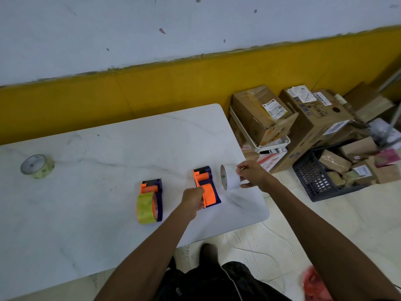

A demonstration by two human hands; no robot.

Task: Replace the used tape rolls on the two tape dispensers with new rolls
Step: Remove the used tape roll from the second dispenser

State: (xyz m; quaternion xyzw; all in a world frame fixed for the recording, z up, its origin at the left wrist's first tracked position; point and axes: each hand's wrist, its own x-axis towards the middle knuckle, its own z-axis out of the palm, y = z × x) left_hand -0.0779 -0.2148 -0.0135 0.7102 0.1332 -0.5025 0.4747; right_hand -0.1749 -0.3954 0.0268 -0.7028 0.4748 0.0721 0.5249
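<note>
Two orange-and-purple tape dispensers lie on the white table (pixel 108 161). The left dispenser (pixel 153 187) carries a yellowish tape roll (pixel 145 208). My left hand (pixel 193 199) grips the right dispenser (pixel 207 186) at its orange hub, which carries no roll. Just to the right of that dispenser, my right hand (pixel 252 173) holds a white tape roll (pixel 230 176) upright, a little above the table. A third roll (pixel 37 163), pale green with dots, lies far off at the table's left side.
The table's right edge runs close past my right hand. Beyond it on the floor stand stacked cardboard boxes (pixel 303 114), a white tray (pixel 260 140) and a dark plastic crate (pixel 321 177) with parcels. A yellow-and-white wall (pixel 152 83) runs behind the table.
</note>
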